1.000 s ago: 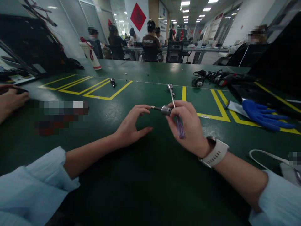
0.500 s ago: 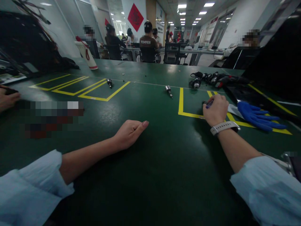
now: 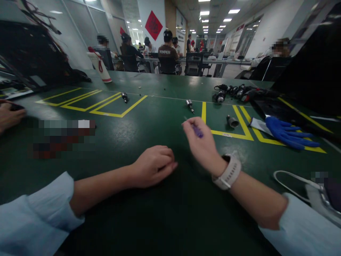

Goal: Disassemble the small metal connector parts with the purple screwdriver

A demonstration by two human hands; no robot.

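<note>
Curling the left hand (image 3: 153,167) into a loose fist low at the tabletop (image 3: 149,124), showing nothing between its fingers, and not making out from this angle any contact underneath. Holding the right hand (image 3: 202,146) a little farther forward, near the left but apart from it, and wearing a pale-strapped watch (image 3: 231,173) at that wrist. Closing the right fingers around a purple-handled screwdriver (image 3: 198,132), partly hiding the handle and showing only a faint trace of shaft beyond the fingertips. Judging the tool light, stiff and hardly fragile, probably feeling smooth and a bit slick; favouring a hold around the thick handle, thumb and forefinger toward the shaft.

Seeing, off to the right, a blue glove (image 3: 286,132) lying across yellow tape, likely soft and weighing little. Noticing a metal socket (image 3: 232,122) resting inside a taped frame (image 3: 204,111); guessing at a dense, stiff, roll-prone piece, and preferring a pinch across its wide barrel. Finding a slimmer metal fitting (image 3: 189,104) lying just beyond the right hand, narrow tip pointing nearer; reckoning on slippery metal, best pinching the thick end. Spotting a second metal fitting (image 3: 124,96) farther left, probably handling alike. Glimpsing, farther still, dark cabled gear (image 3: 220,96) and a white cup (image 3: 102,69).
</note>
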